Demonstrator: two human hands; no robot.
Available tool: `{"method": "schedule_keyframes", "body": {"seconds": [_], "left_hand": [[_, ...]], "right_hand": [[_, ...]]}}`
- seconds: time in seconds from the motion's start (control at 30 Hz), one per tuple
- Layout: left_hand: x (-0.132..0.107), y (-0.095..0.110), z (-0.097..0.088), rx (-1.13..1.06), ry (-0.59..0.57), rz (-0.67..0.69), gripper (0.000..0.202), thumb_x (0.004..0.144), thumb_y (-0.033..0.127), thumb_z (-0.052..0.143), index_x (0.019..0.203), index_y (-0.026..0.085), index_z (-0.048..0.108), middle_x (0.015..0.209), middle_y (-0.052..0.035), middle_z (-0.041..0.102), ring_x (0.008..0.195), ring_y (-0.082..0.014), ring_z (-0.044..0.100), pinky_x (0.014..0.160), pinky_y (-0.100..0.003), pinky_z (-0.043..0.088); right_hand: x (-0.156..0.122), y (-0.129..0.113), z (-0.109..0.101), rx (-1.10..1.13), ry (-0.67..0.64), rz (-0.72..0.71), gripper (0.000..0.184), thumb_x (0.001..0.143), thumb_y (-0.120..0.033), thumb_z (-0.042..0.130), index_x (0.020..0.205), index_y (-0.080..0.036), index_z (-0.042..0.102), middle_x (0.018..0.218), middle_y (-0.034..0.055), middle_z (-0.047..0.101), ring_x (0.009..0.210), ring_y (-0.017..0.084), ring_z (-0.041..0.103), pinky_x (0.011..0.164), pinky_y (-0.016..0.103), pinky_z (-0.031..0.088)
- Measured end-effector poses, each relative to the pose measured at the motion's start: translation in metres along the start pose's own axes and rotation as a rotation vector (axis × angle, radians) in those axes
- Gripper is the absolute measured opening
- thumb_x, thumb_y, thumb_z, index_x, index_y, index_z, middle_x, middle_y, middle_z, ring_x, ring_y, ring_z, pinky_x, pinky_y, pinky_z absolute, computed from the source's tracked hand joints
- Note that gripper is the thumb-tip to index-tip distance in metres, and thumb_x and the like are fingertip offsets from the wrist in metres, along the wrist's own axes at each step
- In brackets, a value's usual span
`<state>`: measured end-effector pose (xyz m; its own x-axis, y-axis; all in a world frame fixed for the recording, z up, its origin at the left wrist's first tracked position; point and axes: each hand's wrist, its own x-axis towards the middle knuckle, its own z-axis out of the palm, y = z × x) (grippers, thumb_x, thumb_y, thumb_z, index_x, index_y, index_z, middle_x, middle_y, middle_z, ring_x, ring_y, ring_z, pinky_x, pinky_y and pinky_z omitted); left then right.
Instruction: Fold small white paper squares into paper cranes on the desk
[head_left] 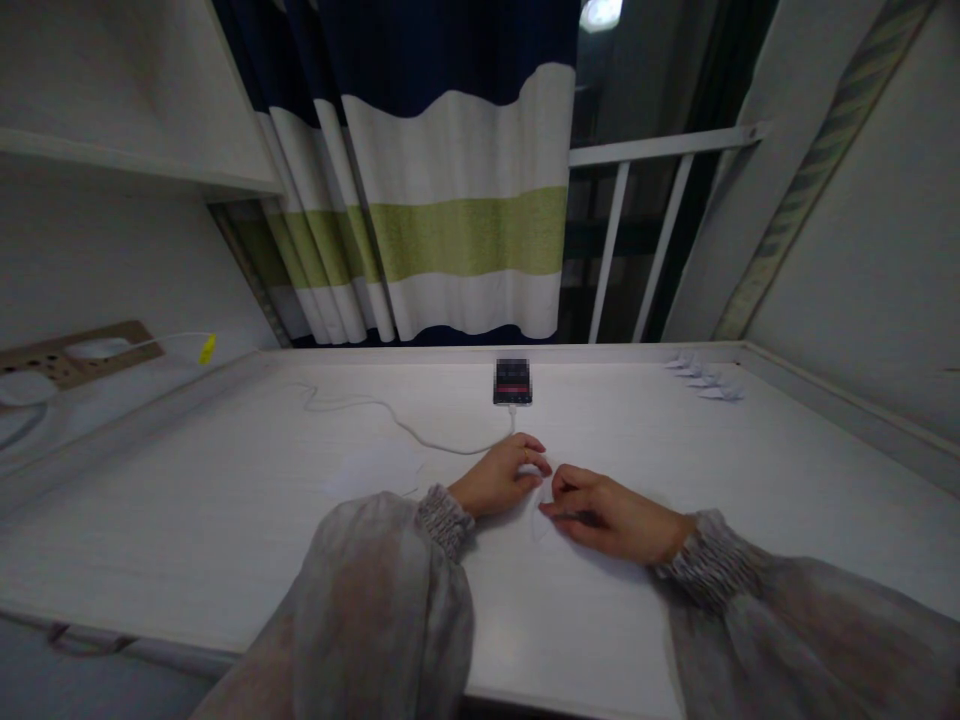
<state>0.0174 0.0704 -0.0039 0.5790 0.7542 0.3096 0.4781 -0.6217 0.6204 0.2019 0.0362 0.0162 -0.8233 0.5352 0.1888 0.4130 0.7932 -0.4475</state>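
Observation:
A small piece of white paper (541, 522) lies on the white desk between my hands, hard to tell from the desktop. My left hand (501, 476), with a ring on one finger, rests on the desk; its bent fingers and thumb close on the paper's left and far side. From the right, my right hand (615, 515) pinches the near right part of the paper between thumb and fingers. The paper's exact shape is blurred and partly covered by my fingertips.
A phone (513, 382) stands at the desk's back edge, its white cable (427, 440) running left. Several small pointed folded paper shapes (705, 380) line the back right. A socket strip (82, 355) is at left. A striped curtain (457, 200) hangs behind the white desk (187, 540).

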Motion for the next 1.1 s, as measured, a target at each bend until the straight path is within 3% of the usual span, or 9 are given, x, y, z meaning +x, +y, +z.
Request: {"method": "schedule_keyframes", "body": {"seconds": [0.2, 0.5, 0.77, 0.93, 1.1], "left_hand": [[0.0, 0.002, 0.002, 0.08, 0.014, -0.027, 0.012, 0.071, 0.014, 0.053, 0.078, 0.015, 0.063, 0.089, -0.0054, 0.054, 0.088, -0.0146, 0.051, 0.083, -0.028, 0.04], [-0.002, 0.008, 0.001, -0.019, -0.029, -0.147, 0.014, 0.071, 0.021, 0.054, 0.081, 0.014, 0.062, 0.075, -0.0015, 0.055, 0.066, -0.0101, 0.051, 0.063, -0.022, 0.042], [-0.002, 0.009, -0.001, -0.067, -0.121, -0.145, 0.019, 0.072, 0.022, 0.054, 0.087, 0.014, 0.062, 0.08, -0.0025, 0.058, 0.069, -0.0107, 0.052, 0.065, -0.022, 0.042], [-0.002, 0.005, 0.0, -0.085, -0.124, -0.156, 0.02, 0.07, 0.024, 0.057, 0.087, 0.014, 0.062, 0.077, -0.0014, 0.058, 0.066, -0.01, 0.05, 0.062, -0.021, 0.041], [-0.001, 0.002, 0.002, -0.138, -0.119, -0.188, 0.023, 0.067, 0.024, 0.061, 0.088, 0.013, 0.061, 0.074, -0.0008, 0.058, 0.066, -0.01, 0.05, 0.062, -0.021, 0.041]], "right_hand": [[0.001, 0.0, 0.003, 0.017, 0.009, 0.05, 0.025, 0.078, -0.015, 0.047, 0.098, -0.015, 0.062, 0.087, 0.0067, 0.05, 0.078, 0.014, 0.05, 0.071, 0.026, 0.043], [0.002, 0.001, 0.006, -0.047, 0.018, 0.044, 0.023, 0.08, -0.015, 0.043, 0.09, -0.015, 0.064, 0.084, 0.0067, 0.052, 0.078, 0.014, 0.05, 0.072, 0.026, 0.043], [0.001, 0.001, 0.007, -0.074, 0.05, 0.02, 0.023, 0.08, -0.014, 0.042, 0.088, -0.015, 0.064, 0.082, 0.0071, 0.053, 0.077, 0.015, 0.051, 0.07, 0.027, 0.043], [0.0, 0.007, 0.005, -0.014, 0.163, 0.033, 0.026, 0.079, -0.012, 0.042, 0.095, -0.018, 0.062, 0.08, 0.0049, 0.051, 0.072, 0.013, 0.051, 0.066, 0.025, 0.044], [0.001, 0.012, 0.002, -0.041, 0.237, 0.105, 0.026, 0.078, -0.013, 0.044, 0.097, -0.016, 0.062, 0.084, 0.0065, 0.049, 0.078, 0.015, 0.05, 0.073, 0.029, 0.044]]}}
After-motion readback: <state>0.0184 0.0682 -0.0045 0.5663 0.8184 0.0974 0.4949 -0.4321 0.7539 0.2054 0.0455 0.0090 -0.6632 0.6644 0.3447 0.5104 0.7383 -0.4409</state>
